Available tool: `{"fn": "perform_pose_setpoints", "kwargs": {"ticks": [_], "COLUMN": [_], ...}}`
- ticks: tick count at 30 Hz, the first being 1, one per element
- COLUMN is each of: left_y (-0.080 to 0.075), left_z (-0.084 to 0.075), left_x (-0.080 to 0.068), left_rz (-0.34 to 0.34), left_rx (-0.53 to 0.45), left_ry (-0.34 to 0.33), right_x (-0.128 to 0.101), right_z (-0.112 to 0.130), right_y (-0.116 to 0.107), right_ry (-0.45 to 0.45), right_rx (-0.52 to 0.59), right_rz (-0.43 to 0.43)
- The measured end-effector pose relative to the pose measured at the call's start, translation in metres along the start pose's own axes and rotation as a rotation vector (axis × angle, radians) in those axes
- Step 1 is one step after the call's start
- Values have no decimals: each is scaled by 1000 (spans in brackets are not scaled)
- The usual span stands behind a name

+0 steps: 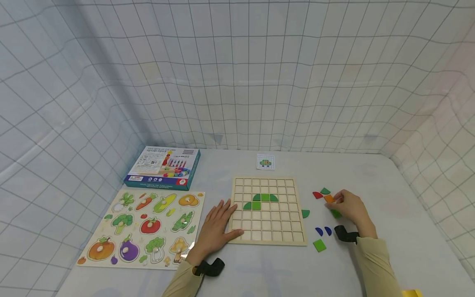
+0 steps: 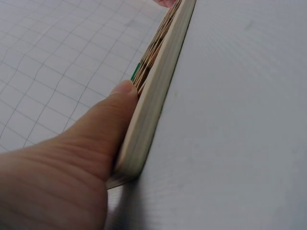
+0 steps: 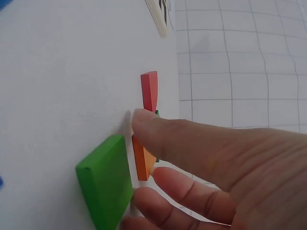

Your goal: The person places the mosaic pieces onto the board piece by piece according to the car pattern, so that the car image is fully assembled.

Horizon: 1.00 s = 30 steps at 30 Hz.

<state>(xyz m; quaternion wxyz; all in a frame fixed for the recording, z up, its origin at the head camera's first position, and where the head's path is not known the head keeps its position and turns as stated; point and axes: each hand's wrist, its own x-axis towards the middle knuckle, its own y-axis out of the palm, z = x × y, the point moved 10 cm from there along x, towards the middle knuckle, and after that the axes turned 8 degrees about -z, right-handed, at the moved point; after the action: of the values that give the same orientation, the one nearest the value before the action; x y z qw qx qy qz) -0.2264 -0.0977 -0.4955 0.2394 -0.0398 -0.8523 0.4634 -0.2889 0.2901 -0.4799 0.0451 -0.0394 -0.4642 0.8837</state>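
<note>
A wooden grid board [image 1: 267,240] lies flat with green quarter-circle and square pieces in several of its cells. My left hand [image 1: 216,231] rests with spread fingers on the board's left edge; its thumb [image 2: 103,122] lies over the rim in the left wrist view. To the right of the board, my right hand [image 1: 350,207] pinches an orange block [image 3: 140,160] between thumb and fingers, low at the table. Beside those fingers lie a green square block [image 3: 105,177] and a red piece [image 3: 149,91]. A green quarter-circle [image 1: 325,191] sits just behind.
Two blue pieces [image 1: 319,232] and a green square [image 1: 319,246] lie nearer me. Another green quarter-circle [image 1: 305,213] touches the board's right side. Behind the board is a pattern card [image 1: 265,162]. At left are a vegetable puzzle [image 1: 141,231] and a box [image 1: 163,167].
</note>
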Motion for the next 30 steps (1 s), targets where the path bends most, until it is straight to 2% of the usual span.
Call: {"fn": "perform_pose_setpoints", "kwargs": {"ticks": [16, 23, 30], "left_y": [3, 3, 1], "left_z": [1, 1, 1], "left_x": [0, 0, 0], "left_rz": [16, 29, 7], "left_rx": [0, 4, -3], "left_ry": [-9, -18, -5], "right_x": [2, 1, 2], "right_z": [-7, -1, 3], "right_y": [1, -2, 1], "right_ry": [33, 41, 21], "right_rx": [11, -45, -21], "right_rz": [-41, -93, -51]}}
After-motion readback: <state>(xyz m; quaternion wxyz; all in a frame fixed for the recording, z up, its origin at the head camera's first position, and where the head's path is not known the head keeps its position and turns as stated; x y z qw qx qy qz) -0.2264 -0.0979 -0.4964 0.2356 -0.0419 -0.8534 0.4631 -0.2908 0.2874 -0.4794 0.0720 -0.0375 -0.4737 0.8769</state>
